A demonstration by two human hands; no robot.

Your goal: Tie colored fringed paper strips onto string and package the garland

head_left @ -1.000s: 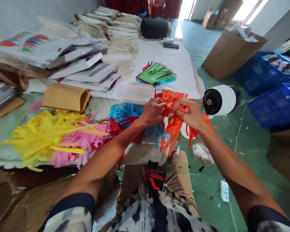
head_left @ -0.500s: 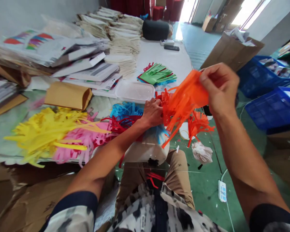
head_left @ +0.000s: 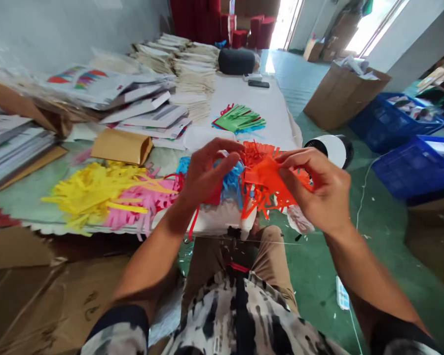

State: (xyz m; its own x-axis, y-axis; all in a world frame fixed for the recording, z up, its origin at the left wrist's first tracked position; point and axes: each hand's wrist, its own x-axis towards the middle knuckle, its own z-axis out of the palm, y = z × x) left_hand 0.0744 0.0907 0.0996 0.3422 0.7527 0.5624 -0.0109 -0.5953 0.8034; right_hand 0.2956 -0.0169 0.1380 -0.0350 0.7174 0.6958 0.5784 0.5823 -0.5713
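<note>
My right hand [head_left: 316,187] pinches the edge of an orange fringed sheet [head_left: 267,172], thumb and fingers pressed together. Its cut strips spread toward the left and downward, above the table's near right corner. To the left of the sheet, my left hand [head_left: 209,172] is raised with curved fingers and the thumb apart, and I see nothing held in it. Behind that hand lie blue fringe strips [head_left: 232,180], partly hidden. Pink fringe [head_left: 133,209] and yellow fringe [head_left: 92,190] lie in heaps farther left along the table edge.
A green fringed stack [head_left: 240,118] lies beyond my hands, with a white plastic tray [head_left: 202,137] nearer. Paper packets [head_left: 155,116] and a brown envelope [head_left: 122,146] cover the left side. Blue crates [head_left: 418,165] and a cardboard box [head_left: 344,93] stand on the floor at right.
My right hand has come down and left with the orange sheet. My left hand has lifted from the strips on the table and its fingers have parted. The view has shifted slightly.
</note>
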